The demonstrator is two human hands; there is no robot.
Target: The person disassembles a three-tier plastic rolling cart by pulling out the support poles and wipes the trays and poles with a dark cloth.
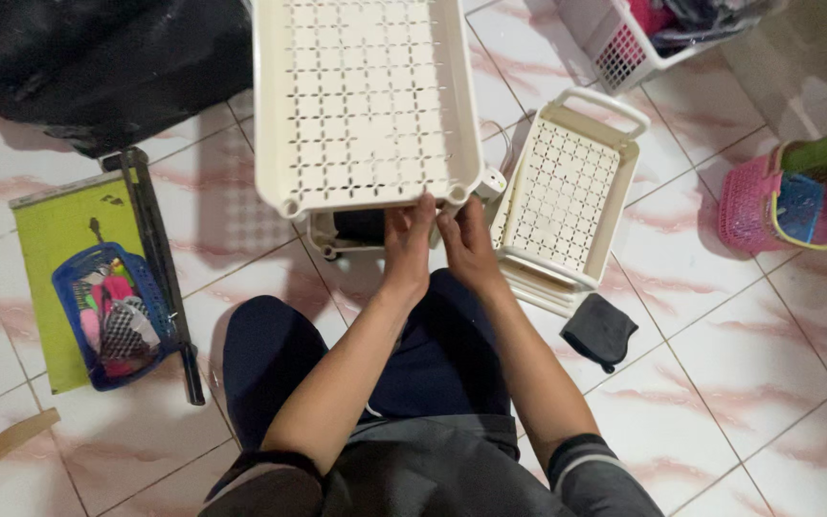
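At near edge of large cream perforated tray (361,101), both hands meet, tray tilted up over tiled floor (720,364).

Risk: grip only at one short edge; far end unsupported, so tray may pivot or slip onto smaller cream piece (342,235) just beneath. Second cream tray (567,196) just right of large tray, could be knocked.

Left hand (409,244): fingers curled onto tray rim, pinching it. Right hand (466,244): fingertips at same rim, touching left; whether it clamps, cannot tell. Forearms extend forward over knees.

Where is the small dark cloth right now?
The small dark cloth lies on the tiled floor, right of the person's right forearm, just below the smaller cream perforated plastic tray.
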